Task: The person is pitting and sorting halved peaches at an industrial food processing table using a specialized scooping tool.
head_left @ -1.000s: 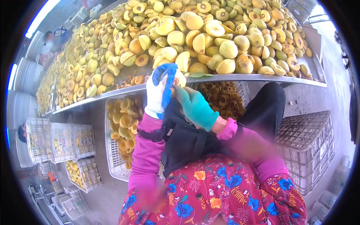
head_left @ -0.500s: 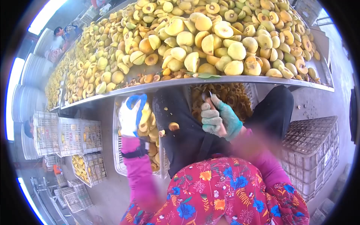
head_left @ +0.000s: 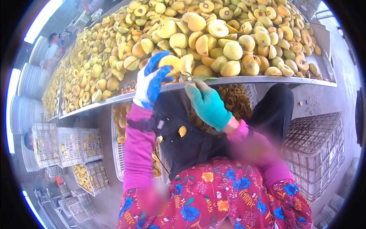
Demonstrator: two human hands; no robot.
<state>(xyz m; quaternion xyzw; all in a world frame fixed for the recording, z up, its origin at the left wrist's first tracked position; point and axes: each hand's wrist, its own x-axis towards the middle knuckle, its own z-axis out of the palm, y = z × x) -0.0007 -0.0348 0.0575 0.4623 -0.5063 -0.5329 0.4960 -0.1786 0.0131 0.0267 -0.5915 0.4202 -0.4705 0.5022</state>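
Note:
My left hand (head_left: pixel 151 82), in a white and blue glove, reaches over the metal table's front edge. Its fingers and thumb lie around a yellow peach half (head_left: pixel 170 63) at the front of the pile. Beside it, my right hand (head_left: pixel 209 105) in a teal glove is closed on a small pitting knife (head_left: pixel 189 76); its handle is mostly hidden. The metal tip points toward the peaches, close to a green leaf (head_left: pixel 206 78). A small piece of peach (head_left: pixel 182 131) rests on the dark apron over my lap.
Halved peaches (head_left: pixel 232 49) are heaped on the metal table (head_left: pixel 267 79). Below stand a crate of peach halves (head_left: pixel 118 152) on the left and a container of brownish scraps (head_left: pixel 234 99) between my knees. Plastic crates (head_left: pixel 314 152) are stacked at right, more crates (head_left: pixel 78 147) at left.
My left hand has moved up from above the left crate to the front of the peach pile. My right hand has risen from my lap to the table edge with the pitting knife.

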